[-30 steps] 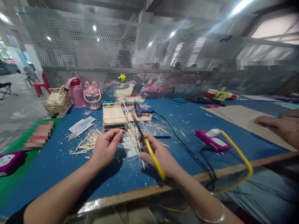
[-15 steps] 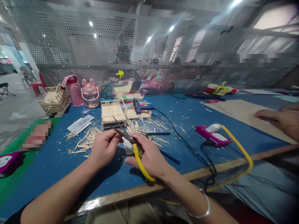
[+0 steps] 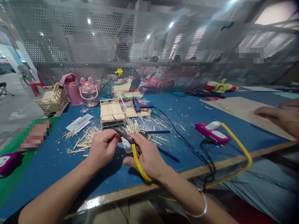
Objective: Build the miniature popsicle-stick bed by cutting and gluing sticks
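Note:
My right hand grips yellow-handled scissors, their dark blades apart and pointing up-left toward my left hand. My left hand is closed in a pinch at the blades; a thin wooden stick seems to be in its fingers, too small to be sure. Both hands hover over a blue table. Just beyond them lies a heap of cut wooden sticks, and behind that stands a small stick-built frame.
A blue glue gun with a black cable lies past the frame. A pink device with a yellow cord sits to the right. Pink jug, pink bottle and a stick basket stand back left. Another person's hand rests on brown board at right.
The scissors swung from pointing away to pointing left, blades opening at my left hand's fingertips. Both hands drew slightly closer together.

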A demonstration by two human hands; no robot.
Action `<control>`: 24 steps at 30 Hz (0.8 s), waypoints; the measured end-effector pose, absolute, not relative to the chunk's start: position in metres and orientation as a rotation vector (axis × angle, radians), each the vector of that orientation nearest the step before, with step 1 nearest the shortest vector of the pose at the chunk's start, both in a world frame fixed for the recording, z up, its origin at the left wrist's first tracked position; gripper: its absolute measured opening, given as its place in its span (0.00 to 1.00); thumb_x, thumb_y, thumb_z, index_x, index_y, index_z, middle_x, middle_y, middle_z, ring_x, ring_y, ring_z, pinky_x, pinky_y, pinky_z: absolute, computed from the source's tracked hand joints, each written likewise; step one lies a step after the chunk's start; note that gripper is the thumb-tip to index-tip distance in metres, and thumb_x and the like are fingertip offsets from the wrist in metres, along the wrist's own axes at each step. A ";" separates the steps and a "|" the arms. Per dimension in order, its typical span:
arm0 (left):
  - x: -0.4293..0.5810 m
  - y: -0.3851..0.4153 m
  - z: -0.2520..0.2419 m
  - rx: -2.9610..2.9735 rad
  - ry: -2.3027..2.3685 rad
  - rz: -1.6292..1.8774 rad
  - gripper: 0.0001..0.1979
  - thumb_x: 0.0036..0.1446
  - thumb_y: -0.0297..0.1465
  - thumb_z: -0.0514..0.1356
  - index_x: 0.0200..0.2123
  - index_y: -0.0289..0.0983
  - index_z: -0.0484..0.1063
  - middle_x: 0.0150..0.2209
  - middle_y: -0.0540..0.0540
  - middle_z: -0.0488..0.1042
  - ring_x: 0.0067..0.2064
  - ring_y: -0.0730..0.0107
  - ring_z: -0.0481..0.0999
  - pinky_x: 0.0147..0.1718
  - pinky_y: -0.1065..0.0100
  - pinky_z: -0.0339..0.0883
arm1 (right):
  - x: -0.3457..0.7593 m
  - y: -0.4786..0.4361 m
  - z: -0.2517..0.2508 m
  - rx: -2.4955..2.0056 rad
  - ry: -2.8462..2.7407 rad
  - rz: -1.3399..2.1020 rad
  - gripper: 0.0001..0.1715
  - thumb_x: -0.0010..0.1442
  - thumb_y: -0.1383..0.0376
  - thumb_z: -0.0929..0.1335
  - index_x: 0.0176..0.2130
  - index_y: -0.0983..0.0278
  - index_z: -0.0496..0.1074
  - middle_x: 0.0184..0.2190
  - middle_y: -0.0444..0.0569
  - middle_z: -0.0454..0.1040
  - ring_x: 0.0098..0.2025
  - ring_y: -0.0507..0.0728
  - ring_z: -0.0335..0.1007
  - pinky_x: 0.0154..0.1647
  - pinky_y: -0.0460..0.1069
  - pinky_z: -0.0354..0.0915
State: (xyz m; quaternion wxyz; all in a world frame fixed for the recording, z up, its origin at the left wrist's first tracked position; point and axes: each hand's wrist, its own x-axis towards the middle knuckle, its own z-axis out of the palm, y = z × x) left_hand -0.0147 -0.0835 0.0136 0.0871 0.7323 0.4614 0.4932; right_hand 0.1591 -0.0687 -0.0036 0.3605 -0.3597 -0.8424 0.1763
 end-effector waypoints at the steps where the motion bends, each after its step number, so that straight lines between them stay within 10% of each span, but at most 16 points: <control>1: -0.015 -0.084 0.013 2.189 1.376 1.473 0.12 0.57 0.28 0.52 0.24 0.36 0.72 0.21 0.50 0.74 0.23 0.74 0.70 0.24 0.75 0.61 | 0.159 -0.069 -0.004 -0.933 -2.164 0.442 0.41 0.47 0.40 0.66 0.50 0.64 0.64 0.42 0.56 0.70 0.41 0.61 0.68 0.42 0.56 0.64; 9: -0.010 -0.084 0.016 2.141 1.385 1.397 0.12 0.58 0.31 0.52 0.27 0.37 0.73 0.22 0.50 0.73 0.24 0.74 0.70 0.26 0.74 0.62 | 0.159 -0.068 -0.007 -0.937 -2.105 0.536 0.32 0.54 0.41 0.61 0.42 0.65 0.68 0.23 0.44 0.67 0.24 0.52 0.59 0.26 0.46 0.59; 24: -0.017 -0.081 0.014 2.244 1.337 1.382 0.13 0.58 0.29 0.52 0.25 0.35 0.72 0.23 0.49 0.75 0.26 0.74 0.73 0.27 0.75 0.62 | 0.159 -0.067 -0.008 -0.850 -2.107 0.519 0.35 0.49 0.41 0.65 0.47 0.63 0.62 0.39 0.51 0.68 0.39 0.58 0.65 0.41 0.53 0.63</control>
